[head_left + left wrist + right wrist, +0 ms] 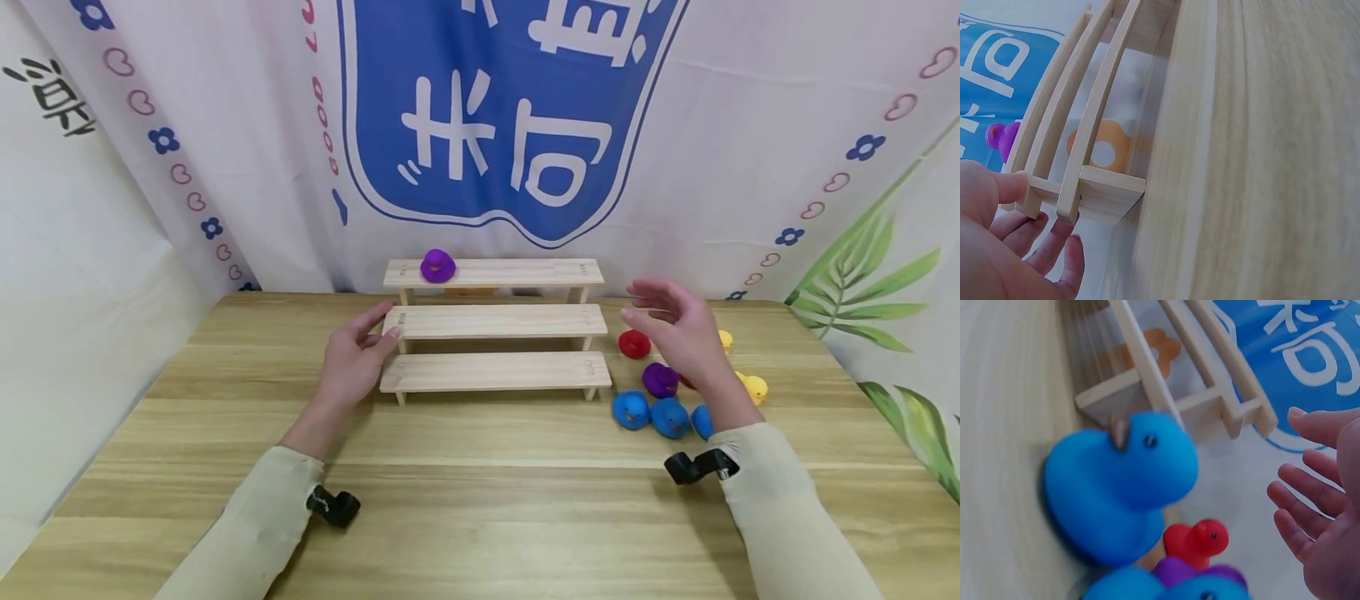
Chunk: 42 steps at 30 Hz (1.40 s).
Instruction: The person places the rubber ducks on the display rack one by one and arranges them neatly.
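Observation:
A three-tier wooden display stand (495,322) stands on the table, and a purple rubber duck (437,266) sits near the left end of its top tier. My left hand (352,357) holds the stand's left end; in the left wrist view its thumb lies against the middle tier, with the fingers around the lower edges. Right of the stand, my right hand (678,332) hovers with fingers spread and nothing held. Under and around it are a red duck (634,344), another purple duck (660,381) and several blue ducks (632,410), partly hidden by the wrist.
Yellow ducks (753,388) lie right of my right wrist. The wood-grain table (480,517) runs along the front. Behind the stand hangs a white curtain (262,167) with a blue printed sign; more printed cloth borders the right side.

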Tool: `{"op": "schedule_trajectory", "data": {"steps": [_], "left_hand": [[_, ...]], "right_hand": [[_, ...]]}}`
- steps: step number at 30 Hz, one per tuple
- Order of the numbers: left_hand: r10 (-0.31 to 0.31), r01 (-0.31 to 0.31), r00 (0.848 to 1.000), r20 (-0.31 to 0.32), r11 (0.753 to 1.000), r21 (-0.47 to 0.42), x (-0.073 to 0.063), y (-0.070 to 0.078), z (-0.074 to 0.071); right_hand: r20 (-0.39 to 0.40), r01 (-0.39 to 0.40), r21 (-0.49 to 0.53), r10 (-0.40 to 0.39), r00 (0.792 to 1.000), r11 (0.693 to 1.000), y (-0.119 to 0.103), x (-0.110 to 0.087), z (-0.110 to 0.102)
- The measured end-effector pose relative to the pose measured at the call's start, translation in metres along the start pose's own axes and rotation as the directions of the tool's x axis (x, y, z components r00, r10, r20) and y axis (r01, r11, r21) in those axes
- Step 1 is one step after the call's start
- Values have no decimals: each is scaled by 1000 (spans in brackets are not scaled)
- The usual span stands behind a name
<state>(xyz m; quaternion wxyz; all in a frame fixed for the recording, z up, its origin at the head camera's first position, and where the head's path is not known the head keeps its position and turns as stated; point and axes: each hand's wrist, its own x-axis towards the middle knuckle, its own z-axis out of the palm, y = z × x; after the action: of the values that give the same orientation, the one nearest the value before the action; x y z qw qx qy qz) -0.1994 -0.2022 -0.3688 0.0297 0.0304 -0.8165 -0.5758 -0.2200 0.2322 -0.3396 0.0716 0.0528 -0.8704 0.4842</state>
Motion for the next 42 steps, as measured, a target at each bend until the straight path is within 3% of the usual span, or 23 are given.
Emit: {"op": "schedule_trajectory", "data": {"steps": [8, 25, 42], "left_hand": [[-11, 11, 1000, 0, 1000, -4, -1, 0, 1], [-7, 7, 1000, -1, 1000, -21, 1, 1, 1], [-13, 13, 1000, 1, 1000, 1, -1, 2, 1]], "right_hand": [[13, -56, -29, 56, 998, 998, 17, -1, -3], [85, -149, -61, 154, 984, 987, 32, 2, -4], [145, -189, -131, 207, 968, 973, 39, 4, -1]]}}
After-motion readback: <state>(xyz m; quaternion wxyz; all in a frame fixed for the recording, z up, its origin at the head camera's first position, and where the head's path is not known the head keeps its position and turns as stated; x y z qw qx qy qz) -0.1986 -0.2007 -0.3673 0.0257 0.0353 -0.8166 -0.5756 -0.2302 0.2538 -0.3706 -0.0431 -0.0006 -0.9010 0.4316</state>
